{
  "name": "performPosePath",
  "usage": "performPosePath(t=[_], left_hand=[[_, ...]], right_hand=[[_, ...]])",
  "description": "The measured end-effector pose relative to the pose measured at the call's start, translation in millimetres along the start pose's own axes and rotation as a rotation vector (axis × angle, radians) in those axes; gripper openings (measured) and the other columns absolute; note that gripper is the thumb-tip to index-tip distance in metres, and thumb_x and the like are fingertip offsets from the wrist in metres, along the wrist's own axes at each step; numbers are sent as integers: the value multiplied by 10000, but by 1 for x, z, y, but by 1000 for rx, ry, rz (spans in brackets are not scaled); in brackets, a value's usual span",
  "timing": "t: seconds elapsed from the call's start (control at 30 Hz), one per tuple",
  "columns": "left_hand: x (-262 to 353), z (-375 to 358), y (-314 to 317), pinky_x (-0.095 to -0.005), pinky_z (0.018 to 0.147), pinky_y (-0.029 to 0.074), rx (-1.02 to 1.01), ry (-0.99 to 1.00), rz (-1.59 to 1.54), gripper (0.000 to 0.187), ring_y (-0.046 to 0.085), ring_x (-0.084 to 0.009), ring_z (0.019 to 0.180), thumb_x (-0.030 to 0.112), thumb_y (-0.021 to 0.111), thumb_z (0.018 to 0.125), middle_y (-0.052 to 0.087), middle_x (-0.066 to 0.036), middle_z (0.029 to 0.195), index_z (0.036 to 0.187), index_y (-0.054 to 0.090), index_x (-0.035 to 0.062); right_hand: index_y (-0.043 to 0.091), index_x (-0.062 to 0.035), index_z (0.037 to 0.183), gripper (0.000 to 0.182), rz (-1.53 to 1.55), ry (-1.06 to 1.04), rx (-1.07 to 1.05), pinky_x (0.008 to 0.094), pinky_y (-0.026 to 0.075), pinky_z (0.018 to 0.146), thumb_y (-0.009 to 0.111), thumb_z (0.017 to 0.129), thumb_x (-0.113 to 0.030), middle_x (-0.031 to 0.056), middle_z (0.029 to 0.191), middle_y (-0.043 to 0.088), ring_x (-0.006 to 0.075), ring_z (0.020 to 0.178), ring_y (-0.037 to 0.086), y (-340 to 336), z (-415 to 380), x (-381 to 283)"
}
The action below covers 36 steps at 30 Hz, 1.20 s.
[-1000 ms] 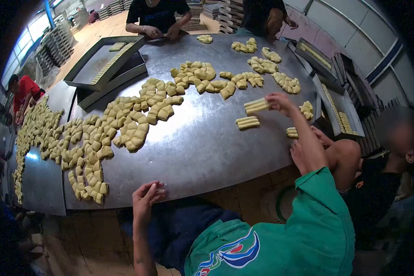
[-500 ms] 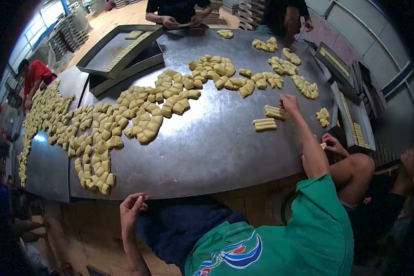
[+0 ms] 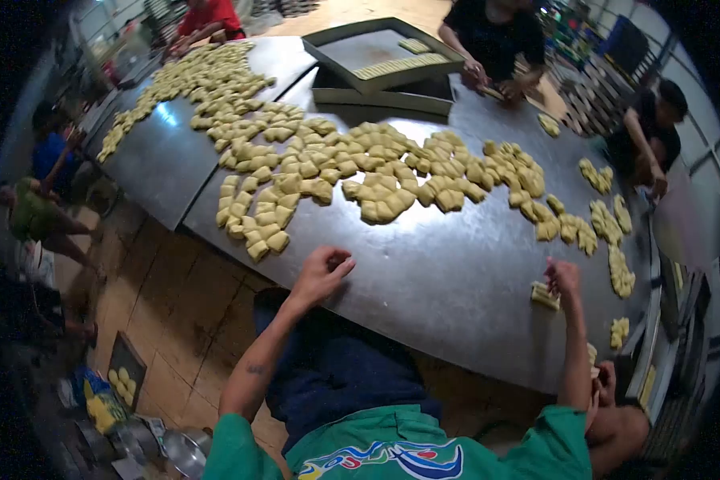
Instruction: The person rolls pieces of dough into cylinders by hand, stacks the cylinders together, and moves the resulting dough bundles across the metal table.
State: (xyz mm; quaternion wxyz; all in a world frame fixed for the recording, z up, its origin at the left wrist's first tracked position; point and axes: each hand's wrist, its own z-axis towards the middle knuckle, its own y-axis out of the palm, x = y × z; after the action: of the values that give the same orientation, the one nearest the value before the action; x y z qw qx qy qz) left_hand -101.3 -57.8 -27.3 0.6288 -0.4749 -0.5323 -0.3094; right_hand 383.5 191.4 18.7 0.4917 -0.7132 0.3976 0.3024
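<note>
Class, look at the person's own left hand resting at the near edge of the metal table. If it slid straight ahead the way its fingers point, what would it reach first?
The left hand points up-right over bare metal table. It would probably first meet the main spread of dough pieces, though depth is uncertain.

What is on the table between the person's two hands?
In the head view, nothing: only bare shiny metal table lies between the left hand and the right hand, which touches a small stack of dough sticks.
</note>
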Motion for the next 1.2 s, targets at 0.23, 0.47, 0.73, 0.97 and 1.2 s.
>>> performPosePath(t=[0.23, 0.47, 0.73, 0.97, 1.2], left_hand=[[-14, 137, 62, -461, 781, 499, 269, -12, 437, 287, 613, -385, 866, 269, 672, 759, 645, -209, 891, 875, 658, 7], [38, 69, 37, -465, 764, 511, 365, -256, 128, 487, 647, -400, 848, 260, 649, 743, 658, -248, 903, 1084, 504, -56], [46, -77, -12, -340, 760, 524, 42, 131, -111, 197, 660, -189, 816, 107, 669, 826, 691, -61, 908, 1010, 635, 44], [67, -108, 12, -281, 844, 514, 102, 262, -801, 146, 612, -143, 995, 53, 662, 873, 640, -72, 935, 1004, 624, -1], [47, -110, 21, -261, 660, 553, 202, 16, -648, 271, 653, -105, 735, 181, 685, 911, 697, -76, 897, 1091, 655, -20]], right_hand=[[665, 13, 980, 173, -61, -507, -482, 266, 515, 666, 717, 860, -101, 45, 800, 671, 100, 727, 627, 165, -86, 9], [671, 28, 953, 150, 240, -270, -542, 261, 504, 597, 681, 903, -113, 80, 789, 690, 123, 670, 648, 237, -145, 3], [614, 7, 988, 232, 622, 179, -806, 239, 465, 483, 534, 993, -210, 124, 818, 654, 158, 576, 604, 245, -195, -47], [588, 1, 1077, 216, 744, -62, -846, 255, 483, 539, 632, 924, -145, 93, 903, 653, 146, 678, 610, 267, -204, -85], [571, 16, 1156, 289, 438, -310, -751, 253, 493, 612, 643, 883, -39, 98, 998, 660, 147, 769, 630, 276, -229, -109]])
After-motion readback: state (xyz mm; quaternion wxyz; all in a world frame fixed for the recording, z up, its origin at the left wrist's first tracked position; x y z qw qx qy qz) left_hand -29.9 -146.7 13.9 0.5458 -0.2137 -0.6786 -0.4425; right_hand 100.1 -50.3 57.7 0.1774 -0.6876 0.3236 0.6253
